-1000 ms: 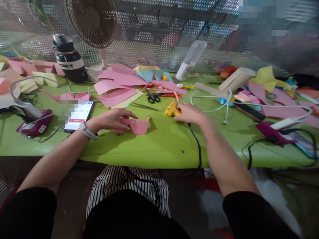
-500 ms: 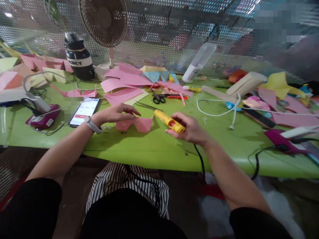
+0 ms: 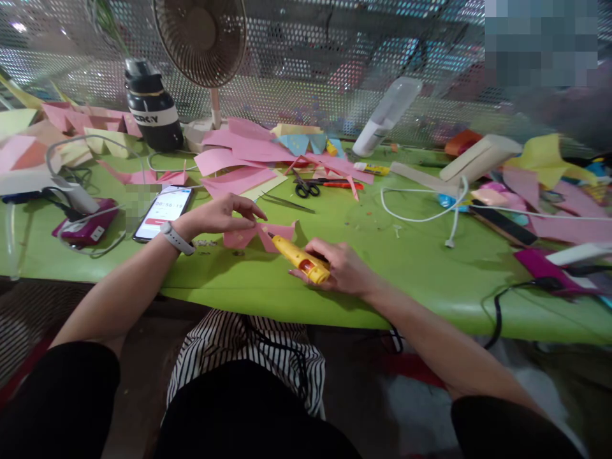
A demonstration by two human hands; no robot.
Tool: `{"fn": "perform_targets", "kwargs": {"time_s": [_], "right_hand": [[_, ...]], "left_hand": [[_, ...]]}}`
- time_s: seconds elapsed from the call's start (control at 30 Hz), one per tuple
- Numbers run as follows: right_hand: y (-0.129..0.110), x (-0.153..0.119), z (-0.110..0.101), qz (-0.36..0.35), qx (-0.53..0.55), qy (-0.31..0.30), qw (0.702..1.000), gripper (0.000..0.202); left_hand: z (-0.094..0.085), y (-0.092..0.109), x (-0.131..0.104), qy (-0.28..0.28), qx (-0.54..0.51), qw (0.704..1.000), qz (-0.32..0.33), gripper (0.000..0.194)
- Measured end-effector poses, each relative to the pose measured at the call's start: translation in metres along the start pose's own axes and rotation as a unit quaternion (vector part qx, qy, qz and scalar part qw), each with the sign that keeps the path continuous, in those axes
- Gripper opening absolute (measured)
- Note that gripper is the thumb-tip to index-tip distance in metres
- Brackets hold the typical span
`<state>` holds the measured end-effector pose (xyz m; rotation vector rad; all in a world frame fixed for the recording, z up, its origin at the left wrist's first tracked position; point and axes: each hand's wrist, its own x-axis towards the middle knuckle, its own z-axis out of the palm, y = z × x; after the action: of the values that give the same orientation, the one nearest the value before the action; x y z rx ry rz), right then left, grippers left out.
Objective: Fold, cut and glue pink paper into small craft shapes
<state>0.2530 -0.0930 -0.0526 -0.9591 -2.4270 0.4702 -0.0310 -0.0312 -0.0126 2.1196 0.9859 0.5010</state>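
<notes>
A small folded pink paper piece (image 3: 236,238) lies on the green tabletop in front of me. My left hand (image 3: 222,215) rests over its upper left edge, fingers apart, touching the paper. In my right hand (image 3: 335,264) is a yellow glue gun (image 3: 299,258), its dark nozzle pointing up and left at the right part of the pink paper. Just beyond the paper lie long tweezers (image 3: 289,203), with black-handled scissors (image 3: 306,187) behind them.
A phone (image 3: 161,213) lies left of my left hand. Further back are a dark bottle (image 3: 153,118), a fan (image 3: 201,35) and pink sheets (image 3: 248,143). To the right are a white cable (image 3: 411,218) and a purple power block (image 3: 542,273).
My right hand has moved left and toward me, bringing the glue gun's nozzle to the pink paper. My left hand has shifted slightly, staying at the paper.
</notes>
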Motion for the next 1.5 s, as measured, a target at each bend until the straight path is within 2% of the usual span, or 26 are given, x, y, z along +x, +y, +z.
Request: {"fn": "perform_targets", "kwargs": {"time_s": [0.2, 0.37, 0.67, 1.0, 1.5], "right_hand": [[0.0009, -0.0022, 0.0032, -0.025, -0.011, -0.012, 1.0, 0.027], [0.0006, -0.0032, 0.0019, -0.011, -0.016, 0.006, 1.0, 0.027], [0.002, -0.0034, 0.002, -0.005, -0.033, -0.001, 0.999, 0.03], [0.005, -0.0036, 0.004, -0.046, -0.042, 0.015, 0.998, 0.03], [0.0052, -0.004, 0.0026, -0.021, -0.051, 0.016, 0.998, 0.032]], "left_hand": [[0.0011, -0.0004, -0.0004, 0.002, 0.008, 1.0, 0.0, 0.037], [0.0008, -0.003, -0.0003, 0.0, 0.008, 1.0, 0.012, 0.035], [0.0001, -0.0006, -0.0002, -0.006, 0.007, 1.0, 0.019, 0.034], [0.0018, -0.0014, -0.0002, -0.006, 0.009, 1.0, 0.012, 0.034], [0.0017, -0.0012, -0.0003, -0.005, 0.011, 1.0, 0.008, 0.034]]}}
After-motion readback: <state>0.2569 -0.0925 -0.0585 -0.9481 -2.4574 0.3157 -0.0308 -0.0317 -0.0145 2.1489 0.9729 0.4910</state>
